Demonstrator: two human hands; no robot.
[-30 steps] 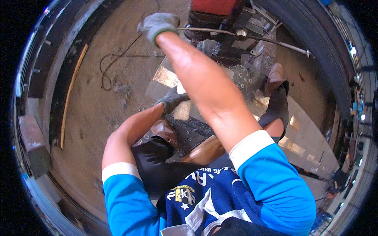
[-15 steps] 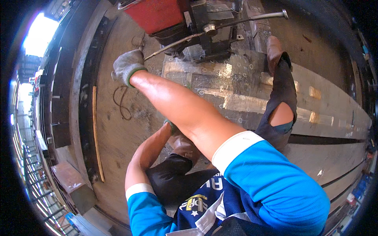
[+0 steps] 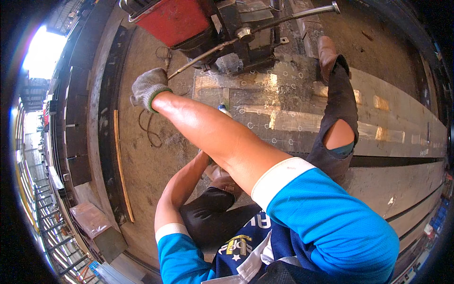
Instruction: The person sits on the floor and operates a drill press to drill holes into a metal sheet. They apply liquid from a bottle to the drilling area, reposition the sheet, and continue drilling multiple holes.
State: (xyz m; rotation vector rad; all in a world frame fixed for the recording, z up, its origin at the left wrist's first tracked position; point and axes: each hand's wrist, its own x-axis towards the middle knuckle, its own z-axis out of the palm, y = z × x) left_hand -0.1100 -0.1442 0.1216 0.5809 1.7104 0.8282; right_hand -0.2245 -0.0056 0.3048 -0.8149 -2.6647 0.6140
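Observation:
My right hand (image 3: 151,87), in a grey knit glove with a green cuff, reaches across to the left. Its fingers are closed round the near end of a long metal lever (image 3: 203,57). This lever passes through a round hub on a drilling machine (image 3: 236,40) with a red box-shaped part. Beneath my right forearm runs my left arm (image 3: 182,182), its hand hidden behind that forearm. Past the forearm pokes the tip of a white and blue bottle (image 3: 224,110); whether my left hand holds it is not visible. A metal plate (image 3: 283,120) with chalk circles lies under the machine.
My boot (image 3: 327,57) rests by the plate's right side. Long steel beams (image 3: 392,165) with dark gaps extend to the right. A thin wooden strip (image 3: 122,165) and a looped cord (image 3: 150,130) lie on the floor at left, near a box-like block (image 3: 92,218).
The white and blue bottle tip has come into sight beyond my right forearm. My right hand stays on the lever; the whole view has shifted slightly.

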